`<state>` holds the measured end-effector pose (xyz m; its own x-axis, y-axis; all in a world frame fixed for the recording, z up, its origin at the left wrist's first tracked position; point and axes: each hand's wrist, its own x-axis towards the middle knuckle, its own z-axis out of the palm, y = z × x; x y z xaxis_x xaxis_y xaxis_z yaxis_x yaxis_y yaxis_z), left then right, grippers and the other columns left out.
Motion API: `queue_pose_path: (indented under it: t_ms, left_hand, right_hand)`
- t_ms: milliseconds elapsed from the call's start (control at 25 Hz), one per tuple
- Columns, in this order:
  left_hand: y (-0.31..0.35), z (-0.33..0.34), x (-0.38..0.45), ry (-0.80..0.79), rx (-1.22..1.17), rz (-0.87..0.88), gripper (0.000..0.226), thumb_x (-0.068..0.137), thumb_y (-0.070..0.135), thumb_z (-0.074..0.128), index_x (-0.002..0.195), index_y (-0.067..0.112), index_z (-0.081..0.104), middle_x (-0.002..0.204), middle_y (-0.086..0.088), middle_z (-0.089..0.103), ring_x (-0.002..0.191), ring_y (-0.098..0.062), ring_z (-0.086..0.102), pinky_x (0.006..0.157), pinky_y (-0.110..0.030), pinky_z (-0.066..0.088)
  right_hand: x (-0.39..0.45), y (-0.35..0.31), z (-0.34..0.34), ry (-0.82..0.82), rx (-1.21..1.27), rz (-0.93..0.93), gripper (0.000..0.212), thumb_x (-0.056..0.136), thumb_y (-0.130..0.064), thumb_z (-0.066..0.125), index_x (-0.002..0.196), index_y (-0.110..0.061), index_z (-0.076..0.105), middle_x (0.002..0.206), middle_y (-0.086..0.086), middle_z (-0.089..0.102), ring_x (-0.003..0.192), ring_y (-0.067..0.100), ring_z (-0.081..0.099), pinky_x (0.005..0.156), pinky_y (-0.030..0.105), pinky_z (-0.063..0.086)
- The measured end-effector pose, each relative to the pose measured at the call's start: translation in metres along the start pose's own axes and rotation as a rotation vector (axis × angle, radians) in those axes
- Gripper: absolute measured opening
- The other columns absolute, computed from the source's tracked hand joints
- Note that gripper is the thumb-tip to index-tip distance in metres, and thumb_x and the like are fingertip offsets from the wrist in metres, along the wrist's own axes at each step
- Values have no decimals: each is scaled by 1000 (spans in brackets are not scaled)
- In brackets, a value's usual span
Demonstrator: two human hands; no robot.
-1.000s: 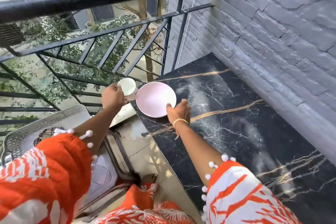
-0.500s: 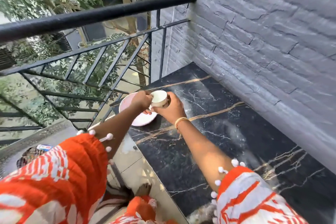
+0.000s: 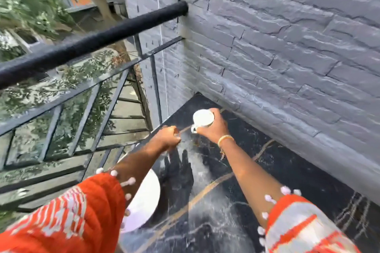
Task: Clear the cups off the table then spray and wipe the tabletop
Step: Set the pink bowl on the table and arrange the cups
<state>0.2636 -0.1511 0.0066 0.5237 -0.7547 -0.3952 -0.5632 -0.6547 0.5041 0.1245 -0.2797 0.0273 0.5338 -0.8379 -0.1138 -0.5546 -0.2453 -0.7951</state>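
- Now left hand [image 3: 167,138] off the cup; half a second ago both hands met at it. Fingers curled shut; whether they pinch anything is too blurred to tell.
- Plate [image 3: 144,199] lies flat at table's [image 3: 287,170] left edge, partly under left forearm.
- Cup [image 3: 203,118] upright, mouth up, handle pointing left; right hand [image 3: 213,127] wraps it, raised over the far corner.

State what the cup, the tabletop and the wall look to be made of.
Cup: likely glazed ceramic; white, smooth, with a small loop handle, held in the right hand.
Tabletop: black marble or a marble-look slab, polished; gold and white veins, though dusty.
Wall: grey stone-effect cladding, matte; rough split faces in staggered courses.
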Motion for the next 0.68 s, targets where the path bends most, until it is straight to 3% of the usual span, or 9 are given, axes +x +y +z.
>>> queue_pose_path:
  t_ms: [120,240,360,440,560,680]
  left_hand:
    - [-9,17,46,-61,141,-9,70,80,46,67,138,17,42,143,-17,37,133,-32,40,110,-43,37]
    - [-9,32,69,-112,308,87,101,73,56,73,152,21,20,163,-10,-1,150,-29,5,117,-59,18]
    - [-1,40,76,-245,399,94,132,60,63,79,155,27,-5,159,-5,-25,148,-32,-18,107,-75,6]
    - [3,44,78,-305,444,65,145,53,66,81,152,29,-18,155,-6,-36,144,-35,-27,102,-80,1]
    - [7,45,82,-384,483,0,149,53,68,81,146,32,-30,149,-5,-46,140,-36,-34,101,-81,-1]
    - [13,47,89,-441,494,-47,151,53,67,81,143,33,-36,145,-5,-51,138,-37,-38,101,-81,-2]
  right_hand:
    - [56,9,8,48,29,49,72,58,-20,87,119,-21,49,117,6,59,104,26,55,78,26,45]
    - [95,15,20,63,31,101,67,60,-19,86,117,-20,52,114,5,61,101,25,56,76,26,45]
    - [124,23,33,62,24,136,68,61,-20,86,119,-18,52,115,6,63,105,26,58,84,31,50]
    - [138,25,39,24,25,134,69,65,-17,84,123,-15,48,113,4,58,103,23,55,83,27,46]
    - [159,25,42,27,70,118,69,65,-11,84,123,-12,47,110,-2,48,103,21,50,79,22,40]
    - [176,26,40,-3,17,135,74,61,-15,86,125,-21,48,115,-2,51,107,22,50,85,28,45]
